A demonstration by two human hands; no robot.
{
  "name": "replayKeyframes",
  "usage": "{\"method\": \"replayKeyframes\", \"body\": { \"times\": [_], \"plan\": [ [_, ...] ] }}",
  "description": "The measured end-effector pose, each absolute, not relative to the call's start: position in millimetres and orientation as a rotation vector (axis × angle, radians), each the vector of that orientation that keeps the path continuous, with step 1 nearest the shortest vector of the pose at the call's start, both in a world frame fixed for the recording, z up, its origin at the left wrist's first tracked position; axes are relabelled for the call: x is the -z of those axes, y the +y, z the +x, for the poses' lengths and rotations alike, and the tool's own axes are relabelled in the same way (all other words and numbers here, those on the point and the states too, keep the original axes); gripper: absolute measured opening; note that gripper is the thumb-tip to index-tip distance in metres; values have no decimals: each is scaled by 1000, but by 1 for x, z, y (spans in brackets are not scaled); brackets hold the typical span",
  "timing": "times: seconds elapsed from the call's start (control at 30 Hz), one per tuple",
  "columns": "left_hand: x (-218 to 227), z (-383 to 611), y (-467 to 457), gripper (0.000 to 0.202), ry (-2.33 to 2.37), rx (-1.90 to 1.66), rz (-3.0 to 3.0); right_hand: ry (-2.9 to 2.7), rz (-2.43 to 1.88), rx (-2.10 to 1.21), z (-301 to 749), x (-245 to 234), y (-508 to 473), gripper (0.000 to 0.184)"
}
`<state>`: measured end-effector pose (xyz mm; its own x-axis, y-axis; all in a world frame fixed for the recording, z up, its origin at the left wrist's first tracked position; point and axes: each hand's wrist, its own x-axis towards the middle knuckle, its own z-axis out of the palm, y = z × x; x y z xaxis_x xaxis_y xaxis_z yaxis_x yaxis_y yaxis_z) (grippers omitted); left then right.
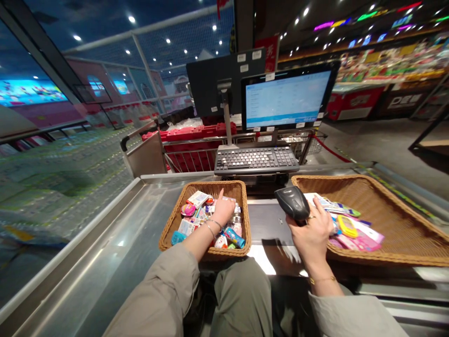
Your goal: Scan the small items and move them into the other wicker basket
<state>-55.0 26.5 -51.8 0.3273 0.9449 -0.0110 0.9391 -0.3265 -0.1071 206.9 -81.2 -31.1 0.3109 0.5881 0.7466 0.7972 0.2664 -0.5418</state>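
My right hand (pixel 309 238) is clenched on a barcode scanner (pixel 292 203), just beside toy packets (pixel 351 229). My left hand (pixel 222 211) rests among goods (pixel 196 229) in a wicker basket (pixel 206 254); I cannot tell if it grips anything.

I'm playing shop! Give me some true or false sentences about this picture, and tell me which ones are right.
1. A keyboard sits in front of a monitor. True.
2. The right hand holds a black barcode scanner. True.
3. The left hand is pressing the keyboard. False: it is in a wicker basket of small packets.
4. The basket by the scanner is metal. False: it is woven wicker, holding colourful flat packets.
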Motion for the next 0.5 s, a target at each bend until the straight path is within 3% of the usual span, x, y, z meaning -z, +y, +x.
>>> {"method": "replayKeyframes", "body": {
  "times": [0.23, 0.4, 0.5],
  "plan": [
    [36, -51, 28, 29, -1836, -96, -2425, -1374, -1410, 254, 210, 34, -80, 35],
    [0, -66, 35, 16, -1978, 112, -2282, -1373, -1431, 233, 211, 34, -80, 36],
    [-20, -80, 40, 22, -2134, 296, -2126, -1362, -1428, 237, 210, 35, -80, 39]
  ]
}}
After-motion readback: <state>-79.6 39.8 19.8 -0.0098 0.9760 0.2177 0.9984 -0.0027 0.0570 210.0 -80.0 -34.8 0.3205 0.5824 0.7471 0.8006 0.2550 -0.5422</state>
